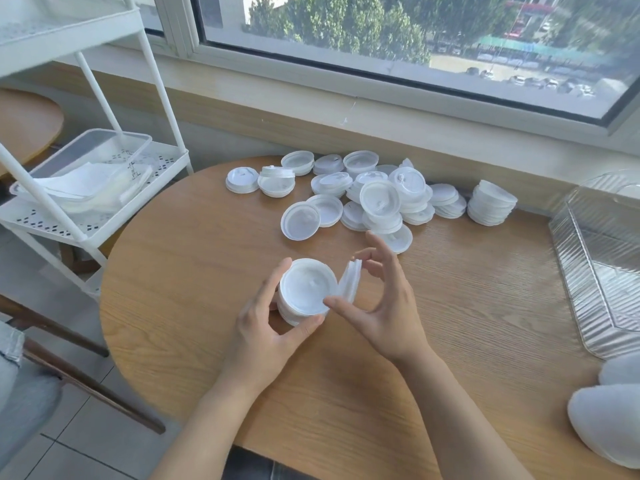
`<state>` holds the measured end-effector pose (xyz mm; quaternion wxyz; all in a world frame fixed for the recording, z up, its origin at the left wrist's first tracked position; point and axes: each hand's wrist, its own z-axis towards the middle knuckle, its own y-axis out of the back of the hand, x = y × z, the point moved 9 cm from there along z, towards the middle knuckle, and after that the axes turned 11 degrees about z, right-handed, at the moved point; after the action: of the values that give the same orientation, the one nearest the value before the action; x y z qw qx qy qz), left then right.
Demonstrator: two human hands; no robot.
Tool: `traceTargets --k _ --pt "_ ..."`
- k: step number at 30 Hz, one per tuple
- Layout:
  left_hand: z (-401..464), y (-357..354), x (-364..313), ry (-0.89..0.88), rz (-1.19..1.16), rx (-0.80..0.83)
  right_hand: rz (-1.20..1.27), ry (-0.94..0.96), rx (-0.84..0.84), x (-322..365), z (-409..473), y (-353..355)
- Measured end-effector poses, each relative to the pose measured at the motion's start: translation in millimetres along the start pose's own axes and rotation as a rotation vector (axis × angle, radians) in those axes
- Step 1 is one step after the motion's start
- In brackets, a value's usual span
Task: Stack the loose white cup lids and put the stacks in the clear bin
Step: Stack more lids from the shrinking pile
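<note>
My left hand (266, 327) grips a short stack of white cup lids (304, 289) above the middle of the round wooden table (450, 358). My right hand (384, 306) holds a few more lids (350, 284) on edge, tilted against the right side of that stack. A pile of loose white lids (377, 199) lies at the table's far side, with single lids (300, 220) spread to its left and a leaning stack (490, 202) at its right end. The clear ribbed bin (602, 271) stands at the table's right edge.
A white metal cart (86, 216) stands left of the table, holding a clear lidded box (83, 168) with white sheets. A window sill runs behind the lids. White fluffy objects (606, 417) sit at the table's near right. A chair (27, 393) is at lower left.
</note>
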<state>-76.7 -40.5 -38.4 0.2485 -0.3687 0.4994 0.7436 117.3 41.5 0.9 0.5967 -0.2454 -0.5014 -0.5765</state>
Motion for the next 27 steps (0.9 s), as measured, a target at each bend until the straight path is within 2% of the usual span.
traceTargets --k 11,15,21,27 --pt "-3 -38 -25 -0.068 -0.009 0.070 0.046 0.155 -0.096 36 4 17" --pt "-3 -36 -27 -0.090 0.003 0.061 0.059 0.118 -0.072 30 4 0" --pt "-5 -38 -21 -0.066 0.011 0.055 0.018 0.058 -0.153 8 -10 32" --pt "-6 -37 -22 -0.087 0.028 0.033 -0.065 -0.066 -0.077 -19 -39 54"
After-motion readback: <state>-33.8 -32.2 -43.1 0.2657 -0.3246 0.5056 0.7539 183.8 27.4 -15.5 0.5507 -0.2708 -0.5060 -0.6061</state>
